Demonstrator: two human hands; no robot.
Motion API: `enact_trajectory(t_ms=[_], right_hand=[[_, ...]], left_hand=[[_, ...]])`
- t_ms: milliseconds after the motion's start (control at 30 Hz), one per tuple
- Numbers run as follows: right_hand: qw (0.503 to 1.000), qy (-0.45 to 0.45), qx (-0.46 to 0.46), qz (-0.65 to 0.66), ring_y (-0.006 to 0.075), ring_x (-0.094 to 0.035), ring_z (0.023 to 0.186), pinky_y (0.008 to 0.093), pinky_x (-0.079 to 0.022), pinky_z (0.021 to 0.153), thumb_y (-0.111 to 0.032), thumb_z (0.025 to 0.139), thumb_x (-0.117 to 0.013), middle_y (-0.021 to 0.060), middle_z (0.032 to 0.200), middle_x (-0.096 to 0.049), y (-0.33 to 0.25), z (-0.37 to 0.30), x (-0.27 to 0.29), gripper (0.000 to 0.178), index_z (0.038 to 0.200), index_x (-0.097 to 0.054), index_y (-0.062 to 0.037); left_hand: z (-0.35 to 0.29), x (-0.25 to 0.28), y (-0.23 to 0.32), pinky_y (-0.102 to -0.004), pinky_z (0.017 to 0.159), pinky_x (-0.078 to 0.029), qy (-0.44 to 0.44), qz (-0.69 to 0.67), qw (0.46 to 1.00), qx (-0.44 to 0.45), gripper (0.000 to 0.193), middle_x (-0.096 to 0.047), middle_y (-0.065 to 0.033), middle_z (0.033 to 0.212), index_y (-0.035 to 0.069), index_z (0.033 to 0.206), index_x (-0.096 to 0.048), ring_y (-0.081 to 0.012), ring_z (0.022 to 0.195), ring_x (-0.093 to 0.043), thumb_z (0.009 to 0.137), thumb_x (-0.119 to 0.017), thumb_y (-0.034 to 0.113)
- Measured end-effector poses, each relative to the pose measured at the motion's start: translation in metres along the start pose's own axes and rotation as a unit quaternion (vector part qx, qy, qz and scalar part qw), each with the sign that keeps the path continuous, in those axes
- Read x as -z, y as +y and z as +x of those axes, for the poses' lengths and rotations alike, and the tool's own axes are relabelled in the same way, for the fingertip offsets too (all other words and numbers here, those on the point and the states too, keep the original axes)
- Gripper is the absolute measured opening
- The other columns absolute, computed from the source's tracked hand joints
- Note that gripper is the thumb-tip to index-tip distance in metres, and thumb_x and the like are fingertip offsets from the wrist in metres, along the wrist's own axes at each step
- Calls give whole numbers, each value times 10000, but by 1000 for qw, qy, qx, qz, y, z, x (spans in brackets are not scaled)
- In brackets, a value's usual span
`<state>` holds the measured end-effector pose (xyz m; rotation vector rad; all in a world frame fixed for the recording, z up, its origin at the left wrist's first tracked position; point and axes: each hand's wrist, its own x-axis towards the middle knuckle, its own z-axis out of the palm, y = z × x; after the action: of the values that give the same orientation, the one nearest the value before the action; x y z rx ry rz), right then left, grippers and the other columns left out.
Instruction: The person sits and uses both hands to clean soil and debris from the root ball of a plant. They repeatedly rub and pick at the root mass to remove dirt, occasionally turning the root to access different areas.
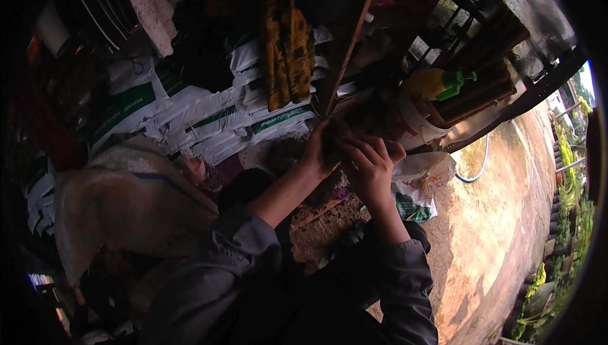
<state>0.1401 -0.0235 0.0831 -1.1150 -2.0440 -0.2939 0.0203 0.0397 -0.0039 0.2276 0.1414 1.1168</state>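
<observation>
Close together in front of me, my two hands meet at a dark brown clump [339, 131], its kind hidden by shadow. My left hand [318, 150] is closed round its left side. The bent fingers of my right hand [368, 164] press on it from the right. Below them, dark loose material [335, 196] lies in shade, partly covered by my wrists. A white plastic bag [415, 202] with green print lies just right of my right wrist.
Stacked white and green sacks [209, 114] stand at the left behind a large woven sack [120, 196]. A thin wooden pole [356, 38] rises beyond my hands. At the right are a pale bucket [418, 120], a yellow spray bottle [425, 83] with green head, and a blue hose [479, 171].
</observation>
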Motion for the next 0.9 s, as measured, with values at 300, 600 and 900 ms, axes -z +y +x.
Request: enact_trajectory(t_ms=[300, 600, 900], right_hand=[[992, 74, -4, -101, 200, -585, 917, 414, -318, 855, -151, 628, -674, -41, 945, -656, 12, -5, -6, 297, 924, -666, -160], [998, -18, -5, -67, 245, -538, 1068, 514, -311, 919, -200, 655, -682, -59, 1114, -630, -3, -8, -12, 337, 991, -678, -227], [993, -102, -28, -56, 255, -475, 1166, 542, -209, 985, -248, 632, -738, -69, 1234, -581, -8, -19, -20, 378, 1007, -688, -260]], left_hand=[[-5, -13, 1, -344, 742, -542, 52, 12, 998, 39, 359, -640, -76, 909, 66, 1014, -607, -199, 820, -638, 968, -354, 318], [-2, 9, 9, -337, 766, -540, 4, 37, 999, 15, 382, -635, -72, 939, 54, 1043, -590, -199, 861, -629, 975, -313, 307], [-4, 17, 21, -333, 754, -541, 80, 96, 991, 43, 381, -642, -63, 919, 69, 1029, -599, -199, 837, -637, 953, -337, 335]])
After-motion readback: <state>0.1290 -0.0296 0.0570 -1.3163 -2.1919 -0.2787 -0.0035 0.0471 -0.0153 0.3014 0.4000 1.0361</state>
